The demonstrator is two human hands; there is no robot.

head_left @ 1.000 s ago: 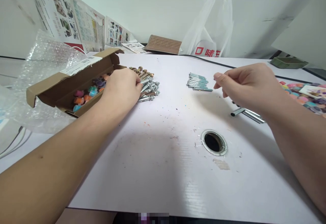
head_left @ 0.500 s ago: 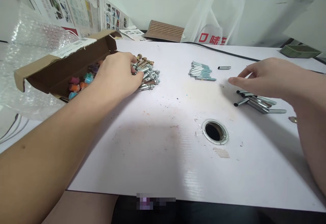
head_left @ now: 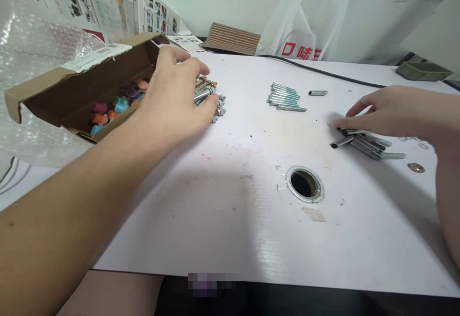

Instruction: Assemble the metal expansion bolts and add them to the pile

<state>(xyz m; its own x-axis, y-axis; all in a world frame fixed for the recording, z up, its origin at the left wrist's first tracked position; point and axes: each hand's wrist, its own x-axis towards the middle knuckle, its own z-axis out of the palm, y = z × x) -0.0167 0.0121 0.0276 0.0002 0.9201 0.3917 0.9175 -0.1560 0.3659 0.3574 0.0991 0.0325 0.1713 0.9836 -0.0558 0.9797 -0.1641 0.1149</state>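
Observation:
My left hand point(head_left: 176, 98) is open, its fingers spread and arched over a pile of metal expansion bolts point(head_left: 220, 105), silver and brass-coloured, with nuts and washers on their ends. The hand covers much of that pile. On the right, my right hand point(head_left: 391, 112) hovers low over a heap of silver metal sleeves point(head_left: 364, 146). Its thumb and fingers are apart, the thumb tip close above the upper sleeves; whether they touch I cannot tell. Between the hands lies a row of thin silver bolts point(head_left: 283, 95), with a single sleeve point(head_left: 318, 93) to its right.
An open cardboard box point(head_left: 43, 86) with colourful small caps point(head_left: 121, 104) stands left, beside bubble wrap point(head_left: 25, 67). A round hole point(head_left: 304, 184) pierces the white table. Washers point(head_left: 417, 167) lie far right. Behind are a black cable point(head_left: 298, 62), plastic bag point(head_left: 305, 28) and green tray point(head_left: 424, 71).
My left hand has lifted its fingers and spread them above the bolt pile. My right hand has moved right and slightly down, nearer the sleeves. The view has shifted slightly.

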